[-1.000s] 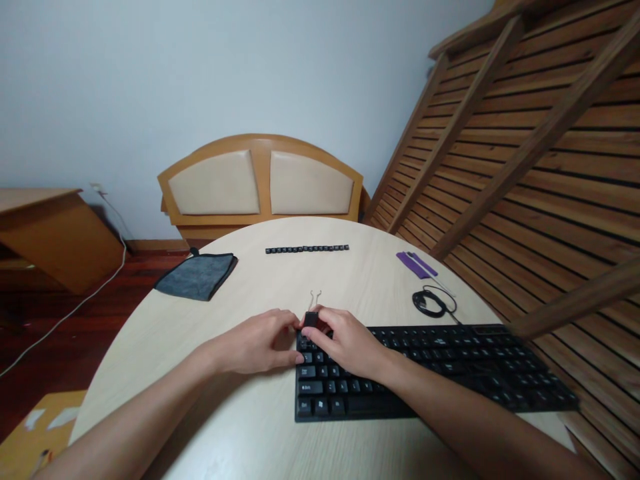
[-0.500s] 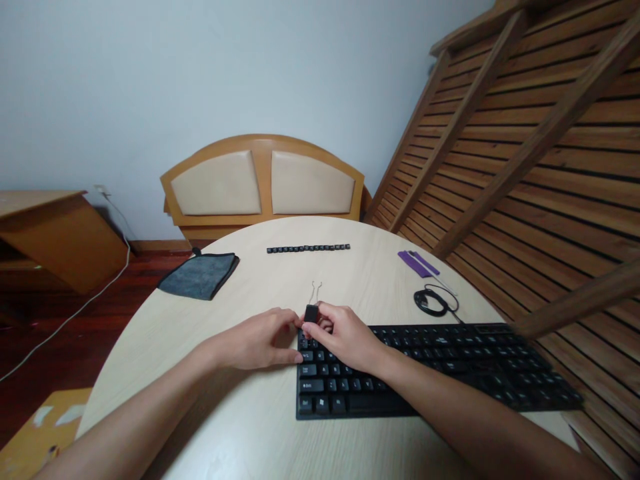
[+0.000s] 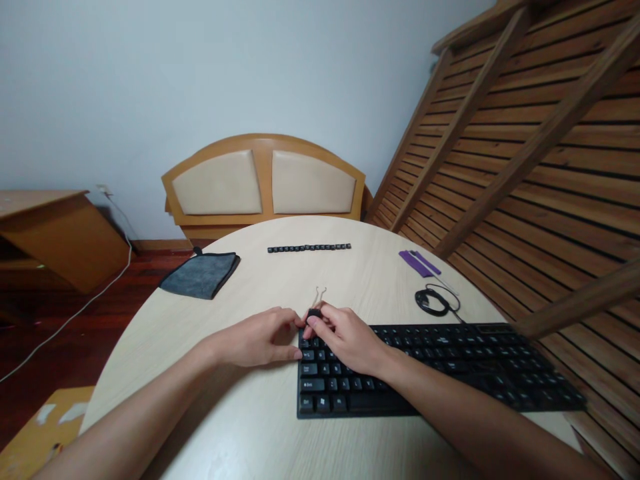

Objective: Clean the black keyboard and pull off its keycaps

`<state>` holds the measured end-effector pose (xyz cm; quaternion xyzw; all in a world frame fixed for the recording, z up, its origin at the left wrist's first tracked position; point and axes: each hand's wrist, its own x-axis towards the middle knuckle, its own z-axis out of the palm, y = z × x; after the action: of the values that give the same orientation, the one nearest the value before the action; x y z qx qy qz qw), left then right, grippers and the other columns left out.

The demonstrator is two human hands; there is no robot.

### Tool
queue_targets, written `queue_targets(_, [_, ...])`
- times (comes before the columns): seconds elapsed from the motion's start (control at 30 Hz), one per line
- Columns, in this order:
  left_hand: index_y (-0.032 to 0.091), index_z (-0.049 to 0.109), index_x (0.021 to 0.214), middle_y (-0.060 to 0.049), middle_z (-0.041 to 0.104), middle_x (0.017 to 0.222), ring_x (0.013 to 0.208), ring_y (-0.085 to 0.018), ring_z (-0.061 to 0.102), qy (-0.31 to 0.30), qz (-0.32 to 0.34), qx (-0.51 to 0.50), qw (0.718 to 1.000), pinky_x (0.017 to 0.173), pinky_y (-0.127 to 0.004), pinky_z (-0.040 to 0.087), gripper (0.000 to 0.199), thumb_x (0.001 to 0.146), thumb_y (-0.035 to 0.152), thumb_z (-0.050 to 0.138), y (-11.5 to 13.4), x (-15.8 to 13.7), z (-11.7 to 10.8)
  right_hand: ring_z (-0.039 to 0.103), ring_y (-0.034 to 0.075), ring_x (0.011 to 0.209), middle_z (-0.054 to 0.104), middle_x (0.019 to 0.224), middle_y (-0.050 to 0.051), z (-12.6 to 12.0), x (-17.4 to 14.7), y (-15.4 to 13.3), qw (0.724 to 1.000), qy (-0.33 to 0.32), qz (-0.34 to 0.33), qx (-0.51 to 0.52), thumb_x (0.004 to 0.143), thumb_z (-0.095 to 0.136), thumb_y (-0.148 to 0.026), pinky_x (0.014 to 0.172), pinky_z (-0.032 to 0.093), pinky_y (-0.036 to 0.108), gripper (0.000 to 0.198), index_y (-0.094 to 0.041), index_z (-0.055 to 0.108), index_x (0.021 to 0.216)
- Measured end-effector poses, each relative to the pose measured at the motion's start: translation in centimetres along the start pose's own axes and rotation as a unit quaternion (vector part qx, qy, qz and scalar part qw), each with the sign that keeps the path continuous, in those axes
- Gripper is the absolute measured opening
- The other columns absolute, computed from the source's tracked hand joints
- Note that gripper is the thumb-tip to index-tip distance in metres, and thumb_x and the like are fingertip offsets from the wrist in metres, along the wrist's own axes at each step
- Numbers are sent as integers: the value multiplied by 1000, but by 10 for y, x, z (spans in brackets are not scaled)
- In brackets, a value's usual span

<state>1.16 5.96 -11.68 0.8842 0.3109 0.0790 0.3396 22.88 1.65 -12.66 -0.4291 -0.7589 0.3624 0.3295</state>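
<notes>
My right hand (image 3: 345,333) is closed around the black handle of a wire keycap puller (image 3: 314,313), above the upper left corner of a black keyboard (image 3: 380,403). The puller's two thin metal prongs (image 3: 320,294) stick out past my fingers, pointing away from me. My left hand (image 3: 255,339) rests on the table at the keyboard's left side. Its thumb touches the left edge and its index finger reaches the top left corner, with a gap between them. Some upper left keys are hidden by my right hand.
A row of small black keycaps (image 3: 309,248) lies across the far table. To the left is a folded grey cloth (image 3: 200,275). At the right are a purple pouch (image 3: 416,263), a thin metal rod (image 3: 444,285) and a coiled black cable (image 3: 431,301). Wooden slats (image 3: 540,167) lean close on the right.
My right hand has tilted the keycap puller: its handle has tipped and shows less, and the prongs have shifted slightly right. My left hand stays in place.
</notes>
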Motion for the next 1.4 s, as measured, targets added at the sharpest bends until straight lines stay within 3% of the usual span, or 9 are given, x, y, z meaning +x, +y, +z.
queue_targets(0.17, [20, 61, 109, -5, 61, 97, 88, -21, 56, -3, 10, -9, 1000, 78, -33, 45, 33, 82, 39, 66, -7, 1, 1, 66, 14, 72, 74, 86, 2, 0, 0, 0, 999, -12, -2, -38, 101, 45, -33, 63, 45, 25, 25, -18, 63, 92])
queue_targets(0.47, [19, 62, 110, -7, 63, 103, 92, -23, 58, 2, 9, -7, 1000, 82, -34, 45, 34, 82, 37, 66, -8, 2, 1, 65, 19, 86, 71, 94, 7, 2, -1, 1, 977, -35, -116, -178, 99, 47, -29, 79, 47, 30, 24, -18, 66, 91])
queue_targets(0.63, [19, 63, 106, -5, 64, 95, 85, -21, 58, 9, -4, -13, 1000, 74, -32, 45, 32, 82, 40, 66, -6, 2, 1, 62, 15, 62, 69, 74, 4, 1, -2, 1, 977, 1, -33, -211, 100, 45, -37, 59, 41, 27, 32, -18, 63, 82])
queue_targets(1.13, [18, 64, 94, -2, 67, 84, 75, -17, 58, 62, -26, -85, 994, 66, -28, 43, 27, 81, 41, 69, -8, 9, 15, 70, 18, 73, 73, 77, 5, 3, -3, 6, 993, 12, 9, -117, 99, 47, -36, 58, 45, 25, 27, -20, 60, 82])
queue_targets(1.4, [17, 66, 89, -4, 70, 90, 79, -17, 61, 51, -22, -130, 990, 70, -29, 46, 17, 85, 33, 64, -7, 12, 17, 72, 16, 75, 75, 85, 8, 4, 4, 15, 998, 29, 49, 31, 100, 44, -40, 68, 56, 28, 28, -19, 54, 84])
